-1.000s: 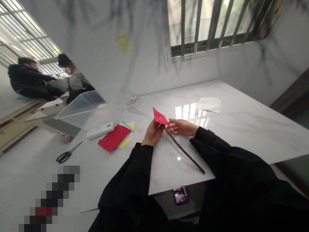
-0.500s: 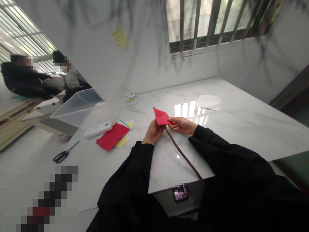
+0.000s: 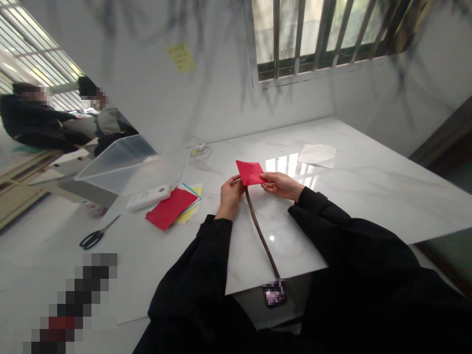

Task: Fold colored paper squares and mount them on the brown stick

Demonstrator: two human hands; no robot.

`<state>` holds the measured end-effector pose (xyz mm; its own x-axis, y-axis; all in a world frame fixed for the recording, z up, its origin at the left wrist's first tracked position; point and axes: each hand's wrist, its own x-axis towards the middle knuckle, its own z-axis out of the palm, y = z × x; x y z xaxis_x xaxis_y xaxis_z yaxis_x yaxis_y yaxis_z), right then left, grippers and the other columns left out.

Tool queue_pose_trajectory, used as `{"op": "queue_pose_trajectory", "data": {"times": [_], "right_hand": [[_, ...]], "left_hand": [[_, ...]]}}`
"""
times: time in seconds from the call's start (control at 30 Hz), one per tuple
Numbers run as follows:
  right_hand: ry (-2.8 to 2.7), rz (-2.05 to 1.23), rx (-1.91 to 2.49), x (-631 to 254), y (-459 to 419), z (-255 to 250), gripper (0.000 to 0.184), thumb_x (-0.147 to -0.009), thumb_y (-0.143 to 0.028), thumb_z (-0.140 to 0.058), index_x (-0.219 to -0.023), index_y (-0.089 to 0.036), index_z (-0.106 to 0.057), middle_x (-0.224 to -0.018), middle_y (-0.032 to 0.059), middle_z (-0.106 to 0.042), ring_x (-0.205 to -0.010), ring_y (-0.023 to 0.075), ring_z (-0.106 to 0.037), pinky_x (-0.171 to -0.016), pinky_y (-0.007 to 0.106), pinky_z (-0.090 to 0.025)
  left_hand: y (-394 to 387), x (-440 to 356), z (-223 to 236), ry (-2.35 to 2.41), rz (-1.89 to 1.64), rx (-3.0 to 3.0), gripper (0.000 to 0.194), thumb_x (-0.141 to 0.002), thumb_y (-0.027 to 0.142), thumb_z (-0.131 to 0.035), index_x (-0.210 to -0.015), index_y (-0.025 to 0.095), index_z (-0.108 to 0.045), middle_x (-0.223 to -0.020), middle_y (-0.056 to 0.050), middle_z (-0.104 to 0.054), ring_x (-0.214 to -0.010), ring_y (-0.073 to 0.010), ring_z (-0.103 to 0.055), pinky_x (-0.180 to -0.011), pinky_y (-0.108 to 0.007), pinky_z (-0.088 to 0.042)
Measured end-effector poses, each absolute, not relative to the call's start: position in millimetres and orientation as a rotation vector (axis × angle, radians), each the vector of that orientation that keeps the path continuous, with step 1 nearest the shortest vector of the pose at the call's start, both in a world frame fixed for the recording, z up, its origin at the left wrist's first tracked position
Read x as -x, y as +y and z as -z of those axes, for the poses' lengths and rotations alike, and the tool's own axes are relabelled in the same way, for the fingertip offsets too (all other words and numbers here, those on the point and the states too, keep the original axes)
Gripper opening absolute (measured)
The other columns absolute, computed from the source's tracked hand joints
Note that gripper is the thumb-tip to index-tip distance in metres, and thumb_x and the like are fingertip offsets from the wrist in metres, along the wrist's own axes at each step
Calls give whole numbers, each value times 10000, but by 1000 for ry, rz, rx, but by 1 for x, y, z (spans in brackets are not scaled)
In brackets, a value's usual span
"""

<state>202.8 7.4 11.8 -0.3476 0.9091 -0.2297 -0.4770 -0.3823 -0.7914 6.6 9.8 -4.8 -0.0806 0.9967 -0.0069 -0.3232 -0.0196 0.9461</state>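
Over the table (image 3: 368, 196), the red paper (image 3: 249, 172) was pinched at its right edge by the right hand (image 3: 283, 187). The brown stick (image 3: 258, 228), pointed back toward the body, was gripped near its top by the closer left hand (image 3: 229, 199).

Scissors (image 3: 95, 237) are set on the table (image 3: 368, 196) at lower left. To their right, papers (image 3: 172, 208) are stacked beside a device (image 3: 147, 198); behind it a container (image 3: 118, 164) is placed. A sheet (image 3: 317, 155) is laid right of centre, before the wall (image 3: 221, 98).
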Motion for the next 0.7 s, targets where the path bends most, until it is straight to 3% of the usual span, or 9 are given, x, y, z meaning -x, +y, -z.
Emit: {"op": "queue_pose_trajectory", "data": {"times": [0.1,0.2,0.37,0.53,0.7], "right_hand": [[-792,-1782,917,-208,12,-8,143,-881,-128,-778,-816,-162,-656,-728,15,-656,-631,96,-643,-601,181,-570],[-875,-1673,974,-209,14,-6,196,-830,-188,-835,-776,-171,-647,-708,1,-629,-618,93,-598,-576,194,-528],[-982,-1539,990,-209,15,-5,267,-790,-299,-850,-734,-174,-620,-671,-18,-595,-602,87,-543,-559,200,-463],[-1059,-1400,1020,-209,19,-1,266,-804,-354,-817,-750,-182,-621,-654,-21,-610,-584,92,-542,-549,207,-451],[-1177,-1320,1019,-206,17,-2,252,-835,-389,-801,-817,-191,-647,-667,-16,-654,-589,103,-584,-555,210,-487]], "left_hand": [[13,0,10,1200,-1453,-1089,397,-722,326,-871,-1045,137,-742,-886,-93,-789,-781,-196,-723,-816,-351,-587],[14,5,12,1324,-1437,-1309,314,-789,303,-805,-1060,149,-767,-1026,-130,-805,-950,-248,-759,-938,-403,-590],[13,6,10,1475,-1440,-1434,240,-829,206,-748,-1066,191,-785,-1137,-111,-792,-1095,-253,-740,-1090,-417,-529],[4,-1,-3,1400,-1570,-1366,232,-827,243,-806,-1057,221,-777,-1099,-82,-768,-982,-198,-711,-953,-318,-554],[-6,-10,-11,1290,-1558,-1373,640,-657,195,-934,-1256,245,-714,-1082,-57,-733,-765,-145,-650,-689,-233,-516]]}}
